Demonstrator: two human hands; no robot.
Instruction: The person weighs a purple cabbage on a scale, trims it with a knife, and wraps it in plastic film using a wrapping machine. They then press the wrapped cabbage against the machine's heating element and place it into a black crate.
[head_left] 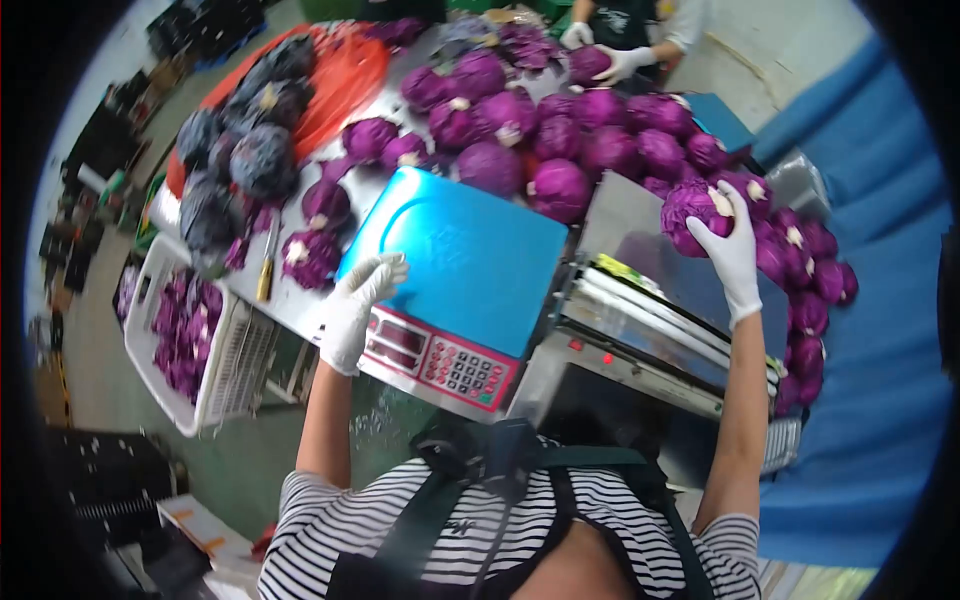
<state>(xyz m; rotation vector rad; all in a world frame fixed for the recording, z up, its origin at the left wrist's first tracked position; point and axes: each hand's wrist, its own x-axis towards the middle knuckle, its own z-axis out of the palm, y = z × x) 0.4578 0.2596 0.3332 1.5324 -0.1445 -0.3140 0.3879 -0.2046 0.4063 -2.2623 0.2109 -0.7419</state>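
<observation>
In a white glove, my right hand [733, 250] grips a purple cabbage [690, 212] above the wrapping machine's metal surface [630, 225]. The pale cut stem of that cabbage points toward my fingers. My left hand [357, 305], also gloved, is at the lower left edge of the blue-topped scale [470, 250], beside its red-bordered keypad panel [430, 360]. Its fingers are bent and close together, and whether anything is between them is hidden. Nothing lies on the scale's blue plate.
Purple cabbages [560, 190] are heaped behind the scale and down the right side. Darker cabbages [262, 160] lie at left near a red bag [345, 80]. A knife [267, 265] is near a white crate [165, 390] of leaves. Across the table, a co-worker's gloved hands [625, 65] hold a cabbage.
</observation>
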